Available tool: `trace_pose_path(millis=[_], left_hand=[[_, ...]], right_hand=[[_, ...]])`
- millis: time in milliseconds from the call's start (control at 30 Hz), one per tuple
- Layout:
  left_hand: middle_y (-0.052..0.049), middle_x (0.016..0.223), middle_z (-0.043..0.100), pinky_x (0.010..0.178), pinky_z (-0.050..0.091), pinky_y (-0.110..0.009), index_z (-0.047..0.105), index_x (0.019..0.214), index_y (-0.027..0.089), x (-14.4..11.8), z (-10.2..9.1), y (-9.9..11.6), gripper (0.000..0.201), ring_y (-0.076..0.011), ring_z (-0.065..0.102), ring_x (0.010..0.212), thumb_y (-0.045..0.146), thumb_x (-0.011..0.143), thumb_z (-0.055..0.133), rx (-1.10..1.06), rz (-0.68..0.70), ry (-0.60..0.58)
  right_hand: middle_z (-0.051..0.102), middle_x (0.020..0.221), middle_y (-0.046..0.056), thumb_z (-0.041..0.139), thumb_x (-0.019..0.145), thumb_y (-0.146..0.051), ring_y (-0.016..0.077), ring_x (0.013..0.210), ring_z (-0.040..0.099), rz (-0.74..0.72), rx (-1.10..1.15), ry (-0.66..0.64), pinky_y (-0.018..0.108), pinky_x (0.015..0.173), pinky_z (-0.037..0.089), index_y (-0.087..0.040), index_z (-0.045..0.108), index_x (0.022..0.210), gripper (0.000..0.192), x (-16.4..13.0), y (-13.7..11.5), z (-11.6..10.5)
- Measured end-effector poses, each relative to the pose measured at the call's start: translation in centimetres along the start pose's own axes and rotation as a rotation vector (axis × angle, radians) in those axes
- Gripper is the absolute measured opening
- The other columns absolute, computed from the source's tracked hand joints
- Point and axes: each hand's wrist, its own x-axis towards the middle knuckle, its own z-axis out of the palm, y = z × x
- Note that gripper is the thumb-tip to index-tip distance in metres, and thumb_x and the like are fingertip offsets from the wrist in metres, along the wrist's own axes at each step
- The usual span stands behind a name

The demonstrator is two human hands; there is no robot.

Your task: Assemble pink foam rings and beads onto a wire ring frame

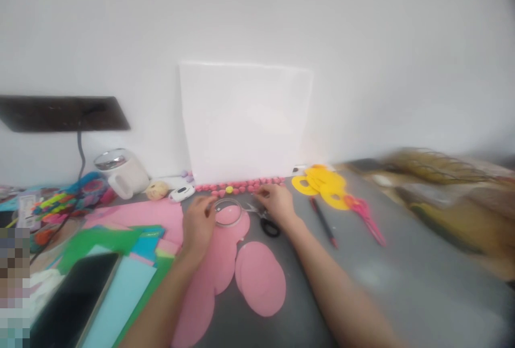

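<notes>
My left hand [200, 226] closes its fingers on the left edge of a thin, clear ring that looks like a roll of tape [229, 224]. The roll is tilted up over pink paper [217, 262] cut with rounded, scalloped edges. To its right, my right hand [276, 204] has thumb and fingers pinched together; what they hold, if anything, is too small to make out. Black-handled scissors [270, 227] lie just under that hand, blades towards the roll. Nearer to me, overlapping pink paper ovals [263, 281] rest on the grey table [241, 329].
Behind my hands, a string of pink beads [241, 188] runs before a white sheet [245, 123] leaning on the wall. Yellow paper rings [325, 184], pink scissors [368, 222] and a dark pen [324, 223] lie right. Coloured paper [108, 241] and a phone [74, 300] lie left.
</notes>
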Motion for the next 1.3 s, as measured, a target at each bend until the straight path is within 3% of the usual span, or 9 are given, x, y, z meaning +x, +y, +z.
trace_pose_path(millis=[133,233,333,567,867,1133,1300], left_hand=[[-0.001,0.067,0.061,0.058,0.046,-0.028,0.066,0.093,0.018,1.5,-0.6,-1.6,0.027,-0.0147,0.055,0.055,0.027,0.069,0.056,-0.429,-0.358,0.234],[0.002,0.064,0.058,0.064,0.049,-0.027,0.065,0.079,0.015,2.3,-0.8,-2.4,0.017,-0.0107,0.056,0.057,0.016,0.062,0.063,-0.724,-0.563,0.362],[0.002,0.058,0.057,0.065,0.051,-0.027,0.062,0.066,0.013,2.6,-0.8,-2.6,0.011,-0.0082,0.056,0.053,0.007,0.058,0.064,-0.885,-0.705,0.389],[0.003,0.06,0.058,0.059,0.05,-0.024,0.062,0.069,0.012,2.8,-0.9,-2.8,0.014,-0.0065,0.055,0.05,0.003,0.058,0.061,-0.924,-0.713,0.454],[0.002,0.057,0.058,0.053,0.048,-0.022,0.062,0.064,0.011,3.0,-0.8,-1.9,0.021,-0.0067,0.054,0.048,-0.006,0.057,0.052,-0.923,-0.73,0.498],[0.002,0.057,0.058,0.053,0.047,-0.02,0.062,0.065,0.011,2.9,-0.9,-1.7,0.021,-0.006,0.054,0.048,-0.006,0.057,0.052,-0.921,-0.73,0.484],[0.002,0.057,0.058,0.055,0.047,-0.021,0.062,0.067,0.011,2.9,-0.9,-2.0,0.02,-0.0066,0.055,0.049,-0.004,0.057,0.054,-0.901,-0.733,0.468]], right_hand=[[0.072,0.081,0.0,0.061,0.078,-0.028,0.0142,0.069,0.065,-0.099,0.145,0.019,0.022,0.06,0.043,-0.022,0.07,0.079,0.011,-0.3,-1.8,0.1],[0.072,0.082,0.001,0.061,0.078,-0.027,0.015,0.073,0.064,-0.233,0.131,-0.007,0.023,0.062,0.042,-0.022,0.07,0.079,0.01,-0.2,-3.9,0.3],[0.071,0.083,0.001,0.06,0.08,-0.028,0.0158,0.078,0.062,-0.339,0.057,-0.042,0.024,0.066,0.042,-0.022,0.07,0.08,0.011,0.5,-6.4,0.8],[0.07,0.086,0.003,0.054,0.081,-0.025,0.0208,0.089,0.056,-0.378,-0.162,-0.183,0.027,0.068,0.04,-0.024,0.07,0.083,0.016,3.0,-11.0,3.9],[0.065,0.098,0.01,0.052,0.082,-0.023,0.0263,0.098,0.047,-0.314,-0.203,-0.214,0.036,0.078,0.036,-0.022,0.071,0.086,0.02,3.4,-11.5,6.7],[0.064,0.099,0.011,0.055,0.08,-0.023,0.0266,0.1,0.045,-0.315,-0.191,-0.205,0.036,0.079,0.034,-0.021,0.071,0.085,0.017,3.4,-11.6,6.8],[0.068,0.092,0.008,0.059,0.078,-0.025,0.0253,0.098,0.049,-0.298,-0.159,-0.194,0.034,0.078,0.035,-0.022,0.071,0.081,0.013,3.6,-11.2,4.9]])
